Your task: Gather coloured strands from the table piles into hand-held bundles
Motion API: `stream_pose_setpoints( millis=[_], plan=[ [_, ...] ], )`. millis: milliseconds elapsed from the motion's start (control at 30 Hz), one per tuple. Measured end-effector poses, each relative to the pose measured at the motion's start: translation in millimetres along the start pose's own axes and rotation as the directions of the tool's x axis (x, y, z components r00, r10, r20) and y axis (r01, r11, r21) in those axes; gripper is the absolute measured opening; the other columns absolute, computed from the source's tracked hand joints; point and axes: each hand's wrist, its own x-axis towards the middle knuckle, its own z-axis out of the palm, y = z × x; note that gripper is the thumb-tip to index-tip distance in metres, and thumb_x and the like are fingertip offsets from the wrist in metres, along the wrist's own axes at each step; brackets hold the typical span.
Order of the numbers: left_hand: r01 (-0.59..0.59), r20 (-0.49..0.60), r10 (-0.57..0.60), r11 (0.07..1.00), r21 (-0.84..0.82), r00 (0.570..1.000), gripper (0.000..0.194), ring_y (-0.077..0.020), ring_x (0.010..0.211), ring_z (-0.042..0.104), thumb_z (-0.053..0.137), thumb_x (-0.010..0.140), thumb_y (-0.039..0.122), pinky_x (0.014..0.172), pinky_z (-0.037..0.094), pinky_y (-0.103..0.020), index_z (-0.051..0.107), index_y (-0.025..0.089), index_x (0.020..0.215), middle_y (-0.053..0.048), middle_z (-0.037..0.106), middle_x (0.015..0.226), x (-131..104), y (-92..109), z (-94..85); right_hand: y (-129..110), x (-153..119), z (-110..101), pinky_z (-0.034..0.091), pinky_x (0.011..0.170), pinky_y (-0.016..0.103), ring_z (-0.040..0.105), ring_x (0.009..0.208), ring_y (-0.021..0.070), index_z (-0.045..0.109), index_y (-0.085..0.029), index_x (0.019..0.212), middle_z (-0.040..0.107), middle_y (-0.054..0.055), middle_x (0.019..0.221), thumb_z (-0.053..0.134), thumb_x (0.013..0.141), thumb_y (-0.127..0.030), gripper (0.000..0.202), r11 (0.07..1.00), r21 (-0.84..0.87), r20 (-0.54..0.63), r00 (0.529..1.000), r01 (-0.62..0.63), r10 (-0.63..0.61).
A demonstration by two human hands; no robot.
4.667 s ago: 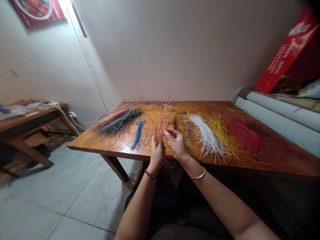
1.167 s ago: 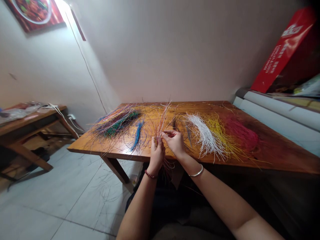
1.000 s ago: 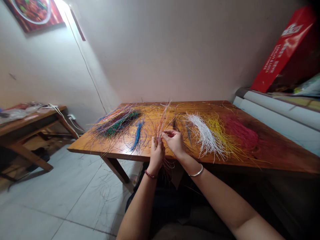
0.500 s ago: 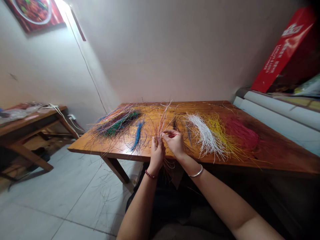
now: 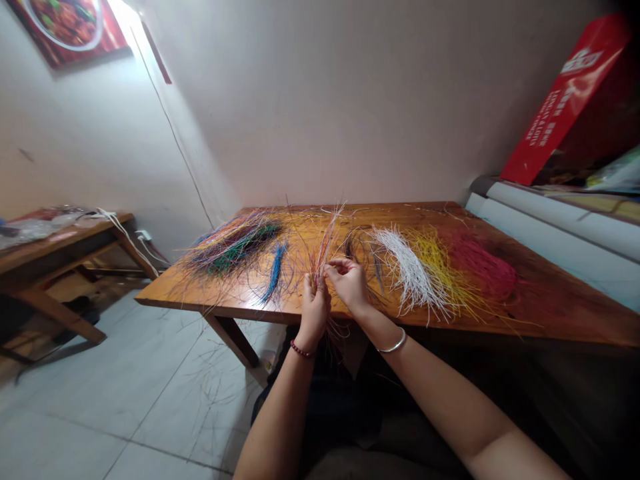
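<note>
My left hand (image 5: 314,308) is closed around a thin bundle of mixed-colour strands (image 5: 324,241) that fans upward over the wooden table (image 5: 550,300). My right hand (image 5: 350,285) sits just to the right of it, fingertips pinching at strands at the top of the left fist. Sorted piles lie on the table: a white pile (image 5: 407,267), a yellow pile (image 5: 443,263) and a pink pile (image 5: 483,263) to the right, a small blue bunch (image 5: 275,270) and a large mixed dark pile (image 5: 235,241) to the left.
A second wooden table (image 5: 55,247) with white cables stands at the left. A red box (image 5: 565,100) leans at the back right above white rolls (image 5: 560,230). Loose strands lie scattered on the tiled floor (image 5: 125,393).
My right hand's fingertips have moved in from just beside the left fist to pinch at the bundle's top. The bundle has tipped slightly. The piles have not moved.
</note>
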Motion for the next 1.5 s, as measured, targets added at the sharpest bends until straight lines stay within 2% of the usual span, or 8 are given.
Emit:
stream_pose_setpoints(
  millis=[267,500,667,833,967,1100,1267,1500],
  plan=[
    [-0.030,0.019,0.030,0.999,0.022,0.999,0.047,-0.0012,0.036,0.024,0.065,0.070,0.043,0.035,0.014,-0.015,0.036,0.024,0.102,0.011,0.030,0.054,0.8,0.4,0.7,0.8,-3.6,0.8,0.045,0.052,0.022,0.054,0.054,0.0122,0.059,-0.014,0.073,0.061,0.003,0.065,0.062,0.065,-0.029,0.017,0.997,0.072,0.013,0.999,0.037,-0.038],
    [-0.011,0.027,0.011,1.000,0.005,1.000,0.040,-0.0007,0.036,0.022,0.065,0.069,0.044,0.035,0.013,-0.016,0.036,0.022,0.086,0.011,0.030,0.053,0.2,2.1,0.6,0.1,-8.6,-3.0,0.046,0.058,0.022,0.057,0.059,0.0124,0.055,-0.016,0.076,0.061,0.003,0.073,0.056,0.072,-0.031,0.015,0.989,0.022,0.073,0.986,0.146,-0.147],
    [-0.006,0.028,0.005,1.000,0.019,1.000,0.040,-0.0009,0.035,0.022,0.065,0.070,0.045,0.036,0.013,-0.015,0.037,0.022,0.088,0.011,0.028,0.052,-0.2,2.7,1.2,-3.2,-11.8,-5.2,0.044,0.052,0.021,0.056,0.056,0.0118,0.054,-0.017,0.076,0.061,0.003,0.076,0.055,0.074,-0.032,0.015,0.985,-0.023,0.096,0.981,0.172,-0.169],
    [-0.008,0.043,0.007,1.000,0.020,0.999,0.039,-0.0008,0.036,0.022,0.064,0.071,0.045,0.036,0.012,-0.016,0.036,0.022,0.087,0.011,0.028,0.053,-0.2,2.1,0.4,-5.6,-14.4,-5.0,0.032,0.040,0.018,0.042,0.043,0.0071,0.056,-0.016,0.078,0.055,-0.001,0.063,0.057,0.074,-0.033,0.017,0.980,-0.033,0.075,0.978,0.196,-0.193],
    [-0.008,0.051,0.007,1.000,0.013,0.999,0.040,-0.0007,0.036,0.022,0.064,0.071,0.044,0.036,0.012,-0.016,0.037,0.023,0.091,0.011,0.029,0.054,-0.7,2.8,0.5,-7.0,-14.4,-5.2,0.030,0.039,0.018,0.038,0.044,0.0056,0.060,-0.015,0.083,0.057,0.001,0.069,0.058,0.074,-0.032,0.020,0.979,-0.010,0.058,0.978,0.203,-0.202],
    [-0.017,0.071,0.016,1.000,0.019,0.997,0.038,-0.0011,0.036,0.022,0.061,0.073,0.045,0.036,0.012,-0.017,0.037,0.022,0.092,0.011,0.027,0.054,-1.1,3.4,0.1,-7.9,-14.6,-7.2,0.024,0.038,0.019,0.031,0.041,0.0061,0.065,-0.014,0.086,0.052,-0.001,0.057,0.056,0.076,-0.035,0.024,0.979,-0.065,0.108,0.976,0.195,-0.188],
    [-0.012,0.065,0.011,1.000,0.021,0.998,0.039,-0.0010,0.036,0.022,0.062,0.072,0.045,0.035,0.012,-0.016,0.038,0.022,0.091,0.011,0.027,0.054,-0.7,3.8,0.1,-8.6,-14.5,-8.5,0.028,0.041,0.019,0.036,0.045,0.0073,0.066,-0.014,0.083,0.052,0.000,0.057,0.056,0.078,-0.041,0.029,0.963,-0.114,0.078,0.969,0.244,-0.236],
    [-0.021,0.067,0.020,1.000,0.008,0.998,0.037,-0.0009,0.036,0.020,0.063,0.071,0.044,0.035,0.011,-0.016,0.036,0.022,0.084,0.010,0.027,0.054,0.0,3.5,0.9,-11.8,-6.7,-7.3,0.033,0.042,0.019,0.040,0.044,0.0069,0.062,-0.014,0.081,0.054,0.000,0.061,0.059,0.077,-0.042,0.029,0.979,0.077,0.061,0.979,0.189,-0.193]
  ],
)
